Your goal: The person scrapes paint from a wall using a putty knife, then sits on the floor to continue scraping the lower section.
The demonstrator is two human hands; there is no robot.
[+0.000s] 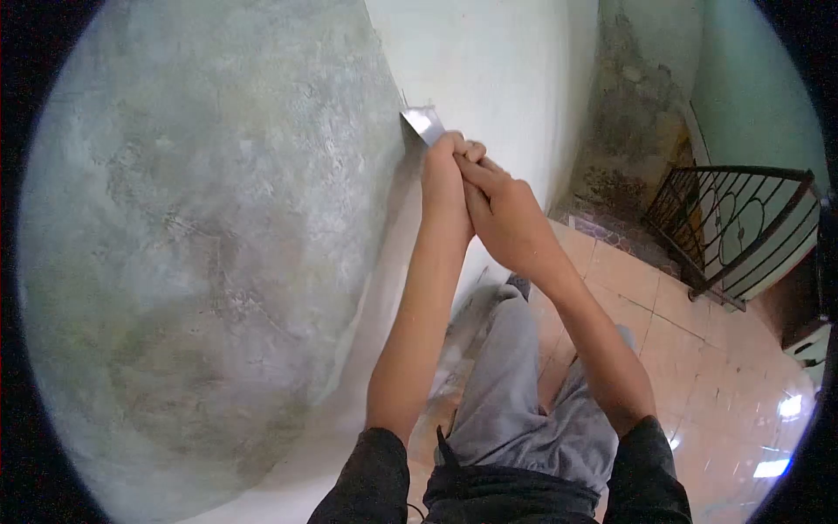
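A scraper (422, 122) with a flat metal blade touches the wall (236, 218) along the line where the bare grey-green surface meets the white coating (489, 61). My left hand (443, 170) is closed just below the blade, around the handle, which the fingers hide. Clasped against it from the right, my right hand (506, 205) has its fingers folded over the same grip. Both arms stretch forward from my body, and the blade tilts up and to the left.
Below me lies a tiled floor (663, 323), with my legs in grey trousers (502, 375) close to the wall. On the right stands a dark metal railing (742, 218). Behind it, a stained wall section (628, 122) fills the corner.
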